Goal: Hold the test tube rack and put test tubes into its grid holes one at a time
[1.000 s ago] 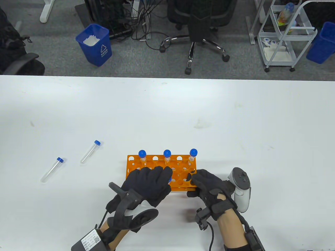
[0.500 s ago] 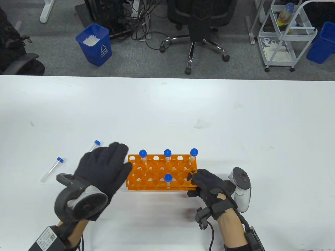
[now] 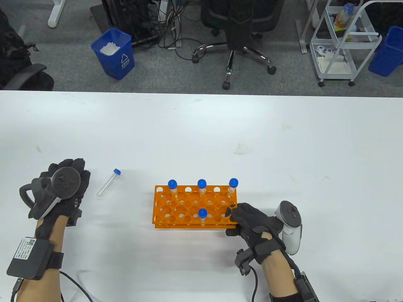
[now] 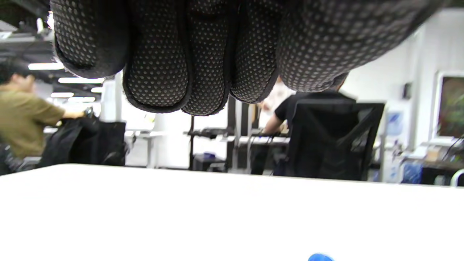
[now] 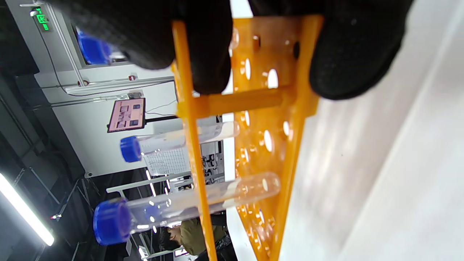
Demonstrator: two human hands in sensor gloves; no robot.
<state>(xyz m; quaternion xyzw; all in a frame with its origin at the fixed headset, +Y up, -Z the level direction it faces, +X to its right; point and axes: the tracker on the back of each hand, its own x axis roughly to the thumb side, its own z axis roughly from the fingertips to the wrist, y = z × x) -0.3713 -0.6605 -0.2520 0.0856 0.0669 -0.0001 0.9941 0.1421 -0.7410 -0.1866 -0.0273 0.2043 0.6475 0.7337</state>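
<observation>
Right now your right hand (image 3: 252, 225) has its grip on the near right corner of the orange test tube rack (image 3: 189, 209), which stands on the white worktop (image 3: 201, 132) in front of you. In the right wrist view, your fingers (image 5: 203, 47) lie over the top plate and the thumb sits against the lower plate, so the end of the rack is pinched between them.

Four blue-capped tubes stand upright in the rack: three along the far row (image 3: 201, 186) and one in the near row (image 3: 202, 215), roughly at the middle.

Your left hand (image 3: 63, 192) is well off to the left, down over the worktop, with the tracker on its back facing the table camera. From above the hand covers whatever lies beneath it, and the left wrist view shows only your fingertips (image 4: 159, 72) hanging together above the white surface, with a blue cap at the bottom edge. I cannot tell whether that grip has anything in it.

One loose test tube (image 3: 108, 183) lies on its side between your left hand and the rack, touching neither.
</observation>
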